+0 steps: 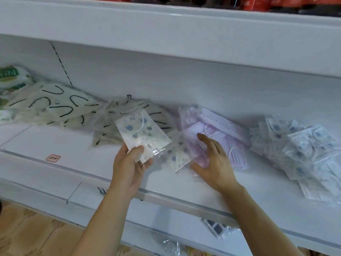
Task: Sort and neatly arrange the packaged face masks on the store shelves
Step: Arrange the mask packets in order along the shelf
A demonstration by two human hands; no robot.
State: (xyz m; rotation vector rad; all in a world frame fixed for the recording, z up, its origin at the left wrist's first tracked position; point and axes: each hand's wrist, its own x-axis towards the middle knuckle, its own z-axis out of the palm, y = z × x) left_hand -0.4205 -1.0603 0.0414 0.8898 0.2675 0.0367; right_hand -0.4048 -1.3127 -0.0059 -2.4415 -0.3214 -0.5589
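**Fingers and risks: sorting the mask packs**

Fingers (135, 151) of the left hand (129, 163) clamp the lower edge of one blue-dotted mask pack (142, 133), thumb on the front, other fingers behind. This pack is held tilted above the shelf (60, 145), clear of the surface. Fingers of the right hand (214, 159) are spread and nearly straight, lying over the pink mask pile (215, 130) and touching a second blue-dotted pack (180, 156) at its left edge. Nothing is gripped on that side.

**What may go wrong**

- The held pack is pinched at one end only. Its slick film may slide out and drop to the floor.
- The second dotted pack lies partly under the pink pile. Dragging it sideways would likely pull pink packs along and scatter them.
- Pressing flat with open fingers gives little purchase on glossy film; the pack may skid rather than lift.

**Surroundings and obstructions**

- Left: a cream pile with black loops (60, 106) spreads loosely towards the centre, just behind the held pack.
- Far left: a green-printed bag (11, 76).
- Right: a blue-dotted pile (299, 146), probably the destination. The pink pile stands between it and both hands.
- A small price tag (53, 157) lies near the shelf front.
- Below the shelf edge, more packs (215, 228) protrude from the lower level.
- The upper shelf (166, 34) overhangs and limits lifting height.
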